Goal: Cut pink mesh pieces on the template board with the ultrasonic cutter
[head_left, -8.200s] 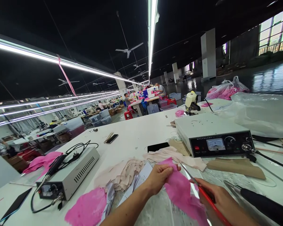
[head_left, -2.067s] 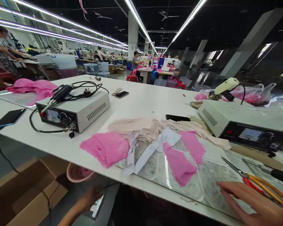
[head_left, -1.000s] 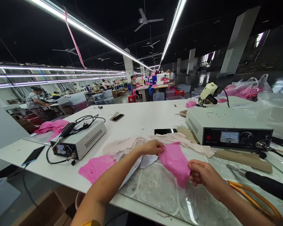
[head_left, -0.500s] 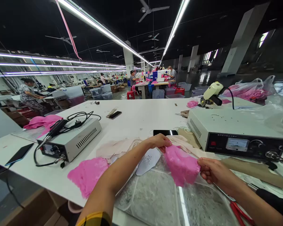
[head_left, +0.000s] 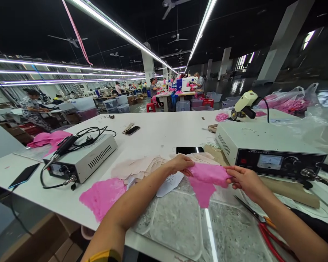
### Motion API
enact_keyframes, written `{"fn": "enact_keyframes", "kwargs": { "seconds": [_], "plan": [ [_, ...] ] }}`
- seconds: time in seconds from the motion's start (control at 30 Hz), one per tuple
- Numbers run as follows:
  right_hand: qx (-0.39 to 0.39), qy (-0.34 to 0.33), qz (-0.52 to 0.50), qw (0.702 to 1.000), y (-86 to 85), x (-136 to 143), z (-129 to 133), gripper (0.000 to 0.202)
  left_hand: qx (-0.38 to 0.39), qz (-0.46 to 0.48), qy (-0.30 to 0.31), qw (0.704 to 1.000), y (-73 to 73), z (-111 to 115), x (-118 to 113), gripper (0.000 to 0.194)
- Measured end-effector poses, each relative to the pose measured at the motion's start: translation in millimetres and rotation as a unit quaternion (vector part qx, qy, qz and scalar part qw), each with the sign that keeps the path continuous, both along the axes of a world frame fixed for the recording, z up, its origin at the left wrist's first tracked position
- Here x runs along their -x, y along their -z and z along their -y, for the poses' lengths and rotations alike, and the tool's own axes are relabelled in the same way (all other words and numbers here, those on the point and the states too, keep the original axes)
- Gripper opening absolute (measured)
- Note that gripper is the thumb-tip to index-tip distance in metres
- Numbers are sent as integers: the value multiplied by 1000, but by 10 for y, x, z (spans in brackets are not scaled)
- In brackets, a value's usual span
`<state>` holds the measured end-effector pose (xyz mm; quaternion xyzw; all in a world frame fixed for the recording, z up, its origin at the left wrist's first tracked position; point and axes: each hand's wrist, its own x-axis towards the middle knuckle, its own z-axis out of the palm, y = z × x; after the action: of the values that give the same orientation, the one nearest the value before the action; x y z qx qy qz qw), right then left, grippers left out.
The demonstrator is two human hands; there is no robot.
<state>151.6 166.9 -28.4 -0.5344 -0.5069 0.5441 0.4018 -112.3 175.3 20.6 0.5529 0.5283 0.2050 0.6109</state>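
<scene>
A piece of pink fabric (head_left: 207,174) is stretched between my two hands, its upper part folded and a narrow point hanging down. My left hand (head_left: 182,164) pinches its left corner, and my right hand (head_left: 240,179) grips the right corner. Below lies a clear, glossy plastic sheet or lid (head_left: 176,225). Partly hidden by my left forearm is a white template (head_left: 168,185) with small dark holes. Another pink fabric piece (head_left: 102,196) lies left of that forearm, and pale beige fabric pieces (head_left: 136,167) lie behind it.
Red-handled scissors (head_left: 265,229) lie beneath my right forearm. Two grey control boxes stand on the white table (head_left: 158,133), one on the left (head_left: 98,153) and one on the right (head_left: 262,138). A black phone (head_left: 190,150) lies beyond my hands. Co-workers sit farther back.
The pink fabric has been raised and pulled straight between my hands, its top edge now level and folded. My right hand has moved up. More of the scissors shows.
</scene>
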Motion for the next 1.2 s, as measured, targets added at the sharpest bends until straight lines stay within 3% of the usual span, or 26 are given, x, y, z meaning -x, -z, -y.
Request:
{"fn": "enact_keyframes", "kwargs": {
  "seconds": [0.13,0.3,0.4,0.63,0.83,0.93,1.03,1.13,1.2],
  "plan": [
    [0,-29,20,999,-81,9,54,23,23,27,-19,999,-16,243,15,27],
    [-19,-46,52,997,-157,-64,77,20,36,88,-69,993,176,797,-186,22],
    [-20,-51,75,996,-160,-77,75,20,50,115,-86,988,265,1018,-256,23],
    [-30,-46,135,989,-186,-57,74,19,82,157,-135,975,205,960,-284,20],
    [-75,-43,226,970,-272,-7,-80,17,123,248,-225,934,406,1143,-816,18],
    [-130,-74,281,948,-356,186,-209,19,123,286,-293,904,510,1188,-993,8],
    [-185,-133,319,920,-409,507,-325,22,127,301,-343,881,538,1173,-1021,8],
    [-215,-207,334,894,-391,789,-405,24,145,300,-353,874,501,1190,-966,10],
    [-224,-212,341,888,-357,851,-424,27,152,292,-342,880,452,1253,-909,13]
  ]
}}
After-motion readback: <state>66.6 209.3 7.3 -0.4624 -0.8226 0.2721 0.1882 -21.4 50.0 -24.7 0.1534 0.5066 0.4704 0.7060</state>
